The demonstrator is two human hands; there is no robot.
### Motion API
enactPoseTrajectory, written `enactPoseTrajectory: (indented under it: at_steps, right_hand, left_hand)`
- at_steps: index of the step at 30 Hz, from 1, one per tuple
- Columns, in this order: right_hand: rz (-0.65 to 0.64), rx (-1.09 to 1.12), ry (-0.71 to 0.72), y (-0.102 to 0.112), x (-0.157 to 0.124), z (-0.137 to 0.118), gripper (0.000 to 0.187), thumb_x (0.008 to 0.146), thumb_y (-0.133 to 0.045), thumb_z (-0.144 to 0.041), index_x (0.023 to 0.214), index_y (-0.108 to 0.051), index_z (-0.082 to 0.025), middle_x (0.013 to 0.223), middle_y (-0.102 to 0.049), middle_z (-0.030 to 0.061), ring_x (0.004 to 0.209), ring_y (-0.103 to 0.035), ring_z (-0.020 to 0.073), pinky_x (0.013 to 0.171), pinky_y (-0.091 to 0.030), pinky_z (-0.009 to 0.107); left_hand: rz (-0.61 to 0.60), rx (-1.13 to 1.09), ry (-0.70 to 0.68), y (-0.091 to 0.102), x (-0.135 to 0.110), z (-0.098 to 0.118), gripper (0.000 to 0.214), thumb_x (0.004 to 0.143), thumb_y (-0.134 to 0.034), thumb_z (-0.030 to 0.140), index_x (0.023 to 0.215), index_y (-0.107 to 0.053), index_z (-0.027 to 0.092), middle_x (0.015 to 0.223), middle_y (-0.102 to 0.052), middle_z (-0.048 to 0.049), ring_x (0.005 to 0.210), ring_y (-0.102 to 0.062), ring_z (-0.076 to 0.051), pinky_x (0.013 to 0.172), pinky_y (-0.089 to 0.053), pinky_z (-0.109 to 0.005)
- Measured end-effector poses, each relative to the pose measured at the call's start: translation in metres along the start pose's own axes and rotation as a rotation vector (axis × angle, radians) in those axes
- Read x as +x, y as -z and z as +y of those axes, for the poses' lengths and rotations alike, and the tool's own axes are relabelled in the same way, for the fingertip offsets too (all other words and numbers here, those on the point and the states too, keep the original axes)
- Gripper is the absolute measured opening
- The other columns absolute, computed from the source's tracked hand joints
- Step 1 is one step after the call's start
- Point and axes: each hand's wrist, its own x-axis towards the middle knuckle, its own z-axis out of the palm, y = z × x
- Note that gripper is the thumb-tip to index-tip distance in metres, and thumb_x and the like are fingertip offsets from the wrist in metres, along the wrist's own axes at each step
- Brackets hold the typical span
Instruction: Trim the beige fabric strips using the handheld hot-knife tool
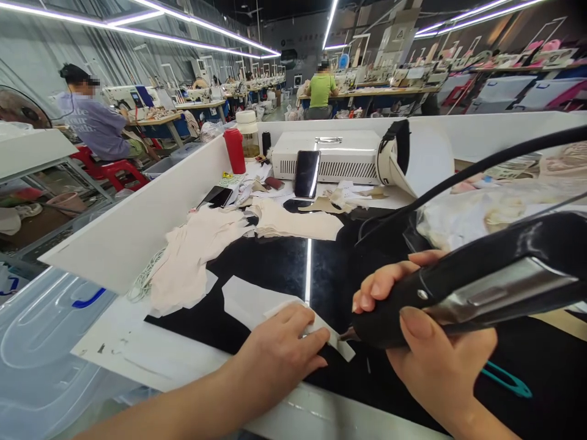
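Observation:
My right hand (426, 342) is wrapped round the black handle of a corded hand tool (495, 281) with a metal plate on its side. The tool's tip touches a small white fabric strip (342, 348) on the glossy black worktop (275, 263). My left hand (279, 351) lies on that strip, fingers pressing it flat beside the tip. A larger white cut piece (245, 302) sits just behind my left hand.
Pale pink fabric pieces (192, 263) and a folded stack (298, 223) lie further back. A white machine (334, 156) with a phone (307, 173) leaning on it, a red bottle (235, 150) and a white partition wall (132, 226) border the table. Teal scissors (507, 379) lie at right. Other people sit at distant tables.

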Motion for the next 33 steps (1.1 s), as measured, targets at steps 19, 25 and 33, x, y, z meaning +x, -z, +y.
enactPoseTrajectory:
  at_steps: [19, 25, 33]
  right_hand:
    - [0.052, 0.054, 0.012, -0.015, -0.009, 0.001, 0.046, 0.098, -0.1, -0.049, 0.128, -0.069, -0.031, 0.086, -0.076, -0.0036, 0.07, -0.074, 0.0148, 0.068, -0.069, 0.027]
    - [0.05, 0.063, -0.016, -0.013, -0.011, -0.002, 0.047, 0.096, -0.102, -0.05, 0.125, -0.07, -0.031, 0.085, -0.076, -0.0042, 0.07, -0.074, 0.0155, 0.065, -0.068, 0.028]
    - [0.091, 0.067, -0.02, -0.018, 0.009, 0.011, 0.05, 0.09, -0.104, -0.052, 0.124, -0.071, -0.034, 0.084, -0.074, -0.0046, 0.065, -0.071, 0.0195, 0.06, -0.066, 0.036]
  left_hand:
    - [-0.082, -0.084, 0.011, 0.011, -0.008, -0.01, 0.044, 0.107, -0.088, 0.021, 0.146, -0.068, 0.021, 0.13, -0.073, -0.0105, 0.118, -0.075, -0.029, 0.105, -0.071, -0.042]
    - [-0.108, -0.077, 0.004, 0.016, -0.011, -0.007, 0.042, 0.106, -0.09, 0.024, 0.143, -0.07, 0.02, 0.134, -0.073, -0.0121, 0.12, -0.074, -0.029, 0.108, -0.07, -0.043]
    - [-0.061, -0.038, -0.003, 0.011, -0.011, -0.004, 0.044, 0.107, -0.089, 0.028, 0.146, -0.07, 0.018, 0.134, -0.073, -0.013, 0.12, -0.075, -0.03, 0.109, -0.071, -0.044]
